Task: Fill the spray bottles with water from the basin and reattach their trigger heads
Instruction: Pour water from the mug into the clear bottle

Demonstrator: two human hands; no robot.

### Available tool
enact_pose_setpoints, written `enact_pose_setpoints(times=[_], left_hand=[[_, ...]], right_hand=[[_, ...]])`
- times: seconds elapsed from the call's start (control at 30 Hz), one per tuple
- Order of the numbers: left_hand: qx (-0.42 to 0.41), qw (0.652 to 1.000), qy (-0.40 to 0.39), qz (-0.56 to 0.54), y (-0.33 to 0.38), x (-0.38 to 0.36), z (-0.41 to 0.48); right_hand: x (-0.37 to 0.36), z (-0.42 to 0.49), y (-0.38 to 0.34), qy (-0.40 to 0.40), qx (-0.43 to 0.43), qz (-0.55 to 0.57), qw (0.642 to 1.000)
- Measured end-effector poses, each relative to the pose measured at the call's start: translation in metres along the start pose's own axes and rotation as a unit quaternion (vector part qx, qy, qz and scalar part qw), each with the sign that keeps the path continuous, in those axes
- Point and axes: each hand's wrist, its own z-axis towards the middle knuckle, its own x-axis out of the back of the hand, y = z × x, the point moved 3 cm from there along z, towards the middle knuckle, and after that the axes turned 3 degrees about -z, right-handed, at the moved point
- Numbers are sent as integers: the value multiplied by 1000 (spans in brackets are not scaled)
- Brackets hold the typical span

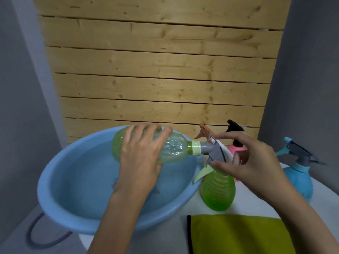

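My left hand [141, 158] grips a clear green spray bottle [172, 147] held sideways over the blue basin [60, 209], neck pointing right. Its pale green collar [196, 147] and grey trigger head [213, 151] sit on the neck. My right hand [253, 162] pinches the grey trigger head between thumb and fingers. The basin holds water. A second green bottle [218, 191] stands upright on the white table just below the trigger head.
A pink bottle with a black trigger [235, 129] and an orange trigger [202, 132] stand behind my right hand. A blue spray bottle [300, 178] stands at the right. A yellow-green cloth [238, 233] lies in front. A wooden slat wall rises behind.
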Motion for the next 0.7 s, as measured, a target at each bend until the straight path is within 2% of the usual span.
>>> enact_pose_setpoints(times=[0.1, 0.27, 0.43, 0.6, 0.7], left_hand=[[-2, 1000, 13, -3, 3, 3, 0], [-2, 1000, 7, -21, 10, 3, 1], [-3, 1000, -2, -30, 14, 4, 2], [-17, 999, -20, -35, 25, 1, 0], [-22, 999, -18, -29, 27, -2, -1]], right_hand=[[-4, -2, 0, -36, -14, -11, 999], [5, -5, -3, 8, 15, 60, 998], [8, -12, 6, -9, -18, 200, 980], [9, -13, 10, 51, 17, 184, 981], [7, -12, 13, 19, 28, 156, 987]])
